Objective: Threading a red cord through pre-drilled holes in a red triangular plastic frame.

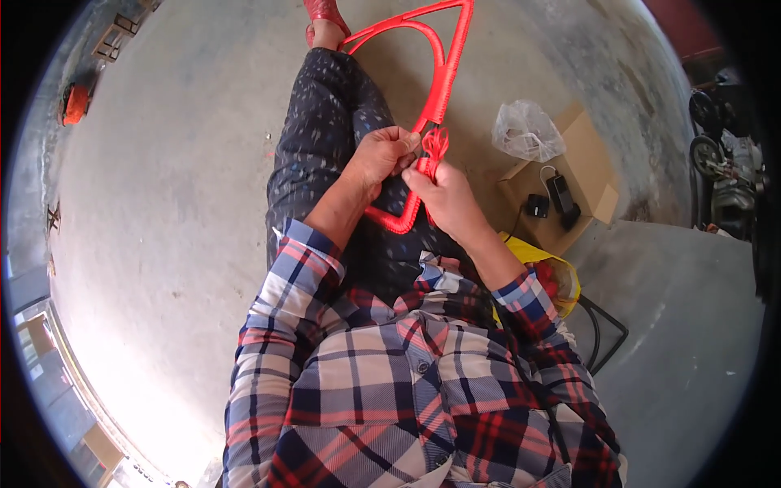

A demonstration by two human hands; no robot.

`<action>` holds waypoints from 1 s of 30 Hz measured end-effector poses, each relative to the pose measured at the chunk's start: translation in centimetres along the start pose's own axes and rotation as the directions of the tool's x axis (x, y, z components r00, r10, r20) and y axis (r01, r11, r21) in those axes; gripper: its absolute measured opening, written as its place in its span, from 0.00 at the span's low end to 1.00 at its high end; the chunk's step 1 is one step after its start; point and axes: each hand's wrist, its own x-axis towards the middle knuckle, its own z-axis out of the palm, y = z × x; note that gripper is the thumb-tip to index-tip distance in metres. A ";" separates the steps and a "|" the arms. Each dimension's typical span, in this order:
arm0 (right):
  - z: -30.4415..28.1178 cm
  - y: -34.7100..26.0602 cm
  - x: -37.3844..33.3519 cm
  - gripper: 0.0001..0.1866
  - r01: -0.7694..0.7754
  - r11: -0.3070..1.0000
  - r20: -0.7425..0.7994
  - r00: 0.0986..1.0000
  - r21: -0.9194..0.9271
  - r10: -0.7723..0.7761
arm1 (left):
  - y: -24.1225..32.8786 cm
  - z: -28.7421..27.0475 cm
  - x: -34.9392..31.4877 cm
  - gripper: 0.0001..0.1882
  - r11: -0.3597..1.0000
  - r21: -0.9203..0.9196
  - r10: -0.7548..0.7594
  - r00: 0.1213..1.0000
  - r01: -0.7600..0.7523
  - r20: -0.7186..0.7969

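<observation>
A red frame (454,61) with straight sides and a curved inner bar lies across my lap, wrapped tightly in glossy red ribbon. A short dark stretch of it shows bare between the wrapped parts. Against that gap sits a looped bundle of red ribbon (437,145). My left hand (381,158) is closed, thumb and fingers pinched at the lower end of the curved bar; its fingertips are partly hidden. My right hand (450,199) is wrapped round the lower wrapped side, thumb on top, just under the bundle. A red strand hangs below it.
Right of my legs, an opened cardboard box (587,167) holds a black device with a cable (560,193) and a clear plastic bag (527,134). A yellow bag (567,285) with red contents stands by my right forearm, near a black bent bar (618,329). A motorcycle (728,183) is at far right.
</observation>
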 end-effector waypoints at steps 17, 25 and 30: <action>-5.5 -2.6 -2.4 0.21 -0.123 0.675 0.372 0.897 0.728 -0.238 | 5.5 7.2 -8.6 0.09 0.938 0.024 0.329 0.911 -0.345 0.248; -7.9 -2.4 -2.4 0.31 -0.222 0.666 0.456 0.867 0.712 -0.199 | 12.9 -4.6 -8.0 0.08 0.638 -0.345 0.589 0.724 -0.689 -0.358; -7.6 -0.3 0.4 0.12 -0.132 0.699 0.177 0.984 0.703 0.008 | 8.4 -5.4 -7.6 0.04 0.693 0.538 0.702 0.620 -0.480 -0.351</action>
